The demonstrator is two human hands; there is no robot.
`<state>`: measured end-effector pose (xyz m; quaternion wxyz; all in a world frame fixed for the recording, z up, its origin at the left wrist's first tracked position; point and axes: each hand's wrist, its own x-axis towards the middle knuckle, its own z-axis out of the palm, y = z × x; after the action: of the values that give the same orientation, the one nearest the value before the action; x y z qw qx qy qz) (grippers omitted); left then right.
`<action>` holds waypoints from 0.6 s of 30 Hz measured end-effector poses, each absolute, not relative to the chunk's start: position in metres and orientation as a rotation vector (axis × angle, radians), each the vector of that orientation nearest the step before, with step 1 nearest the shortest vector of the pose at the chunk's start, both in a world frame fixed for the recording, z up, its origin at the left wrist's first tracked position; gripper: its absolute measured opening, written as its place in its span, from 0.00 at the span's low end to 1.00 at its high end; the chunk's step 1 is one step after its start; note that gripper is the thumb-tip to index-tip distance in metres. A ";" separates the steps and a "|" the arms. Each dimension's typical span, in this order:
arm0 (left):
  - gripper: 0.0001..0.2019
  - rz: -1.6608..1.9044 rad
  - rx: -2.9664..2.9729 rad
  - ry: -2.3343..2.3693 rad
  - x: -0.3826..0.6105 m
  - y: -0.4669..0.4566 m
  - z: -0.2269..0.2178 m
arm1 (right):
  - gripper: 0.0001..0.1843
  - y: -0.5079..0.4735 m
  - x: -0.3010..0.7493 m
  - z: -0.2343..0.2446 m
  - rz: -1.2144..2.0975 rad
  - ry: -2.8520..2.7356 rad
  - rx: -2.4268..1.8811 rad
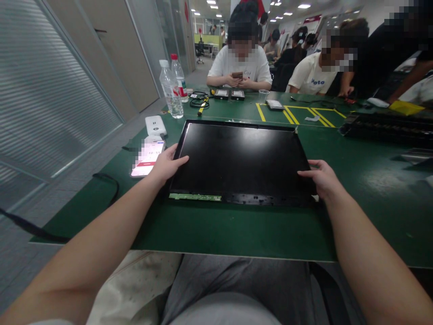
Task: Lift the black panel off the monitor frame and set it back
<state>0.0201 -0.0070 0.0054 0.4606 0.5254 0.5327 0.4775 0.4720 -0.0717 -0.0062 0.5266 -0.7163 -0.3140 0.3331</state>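
A black display panel (240, 158) lies face up over the green table in front of me, its dark surface reflecting the ceiling lights. Along its near edge a narrow green circuit board (195, 197) shows at the left, beside a bare black strip. My left hand (167, 163) grips the panel's left edge, thumb on the front and the other fingers mostly hidden. On the opposite side, my right hand (321, 178) holds the right edge between thumb and fingers. A lit phone (149, 155) rests just left of my left hand.
Two plastic bottles (172, 92) and a white device (155, 125) stand at the left. Farther back are black cables (199, 100), drives (221, 94) and a clear cup (264, 95). Dark parts (389, 128) lie at the right. Across the table (237, 234) a person (238, 67) holds a phone.
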 end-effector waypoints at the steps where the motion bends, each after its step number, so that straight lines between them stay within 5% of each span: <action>1: 0.31 1.176 1.287 1.313 0.021 -0.008 0.007 | 0.30 -0.072 0.471 -0.006 0.797 -0.739 -1.722; 18: 0.27 1.170 1.184 1.429 0.018 0.001 0.001 | 0.12 -0.073 0.476 0.001 0.780 -0.698 -1.766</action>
<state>0.0180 0.0007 0.0012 0.4563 0.4804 0.5795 0.4746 0.4758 -0.0732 0.0014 0.5179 -0.7359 -0.2908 0.3250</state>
